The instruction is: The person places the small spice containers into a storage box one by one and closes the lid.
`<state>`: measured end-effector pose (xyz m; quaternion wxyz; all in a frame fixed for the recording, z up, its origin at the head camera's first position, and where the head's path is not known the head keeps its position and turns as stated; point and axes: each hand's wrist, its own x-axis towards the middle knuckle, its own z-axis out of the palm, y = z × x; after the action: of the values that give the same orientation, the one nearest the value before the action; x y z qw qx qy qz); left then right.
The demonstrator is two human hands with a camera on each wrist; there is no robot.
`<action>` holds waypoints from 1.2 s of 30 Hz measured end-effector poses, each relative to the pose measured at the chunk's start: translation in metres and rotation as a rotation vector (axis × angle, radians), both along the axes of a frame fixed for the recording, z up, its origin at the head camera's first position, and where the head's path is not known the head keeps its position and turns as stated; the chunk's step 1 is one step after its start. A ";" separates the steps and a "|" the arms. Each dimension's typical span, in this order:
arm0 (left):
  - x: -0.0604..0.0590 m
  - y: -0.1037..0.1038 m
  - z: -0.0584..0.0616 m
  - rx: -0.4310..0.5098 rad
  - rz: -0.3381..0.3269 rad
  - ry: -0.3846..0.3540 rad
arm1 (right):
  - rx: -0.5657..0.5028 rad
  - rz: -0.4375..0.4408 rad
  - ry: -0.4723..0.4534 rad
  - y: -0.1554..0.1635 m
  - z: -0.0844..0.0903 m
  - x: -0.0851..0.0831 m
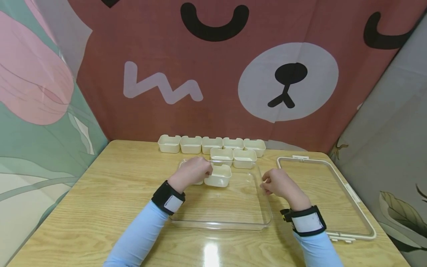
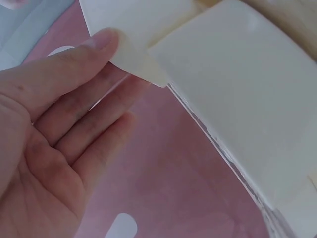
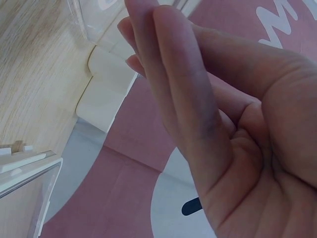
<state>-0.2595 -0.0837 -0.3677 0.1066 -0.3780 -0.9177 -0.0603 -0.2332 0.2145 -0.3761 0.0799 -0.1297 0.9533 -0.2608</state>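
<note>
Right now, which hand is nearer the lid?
Right. The right hand is at the clear tray's right edge, just left of the lid lying on the table. The left hand is across the tray, on a cream cup.

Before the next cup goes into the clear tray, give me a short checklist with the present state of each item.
1. Left hand has a grip on a cream cup: ok, thumb on its edge.
2. That cup sits inside the clear tray: ok, at the far left.
3. Right hand free: ok, it holds nothing and hovers by the tray's right rim.
4. Lid frame out of the way: ok, flat to the right.
5. Spare cups within reach: ok, behind the tray.
6. Cup seated flat: cannot tell.
</note>
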 end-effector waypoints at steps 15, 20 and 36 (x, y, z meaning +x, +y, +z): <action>-0.001 0.001 -0.002 -0.008 -0.020 0.018 | 0.000 -0.003 0.002 0.000 0.001 0.000; -0.002 0.002 -0.004 -0.003 -0.021 -0.004 | 0.005 -0.002 0.008 0.000 0.001 0.000; -0.004 0.004 -0.009 -0.028 0.000 0.016 | 0.012 0.001 -0.003 0.000 0.001 0.001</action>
<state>-0.2632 -0.0799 -0.3768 0.1087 -0.3797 -0.9176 -0.0446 -0.2321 0.2147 -0.3752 0.0825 -0.1295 0.9545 -0.2555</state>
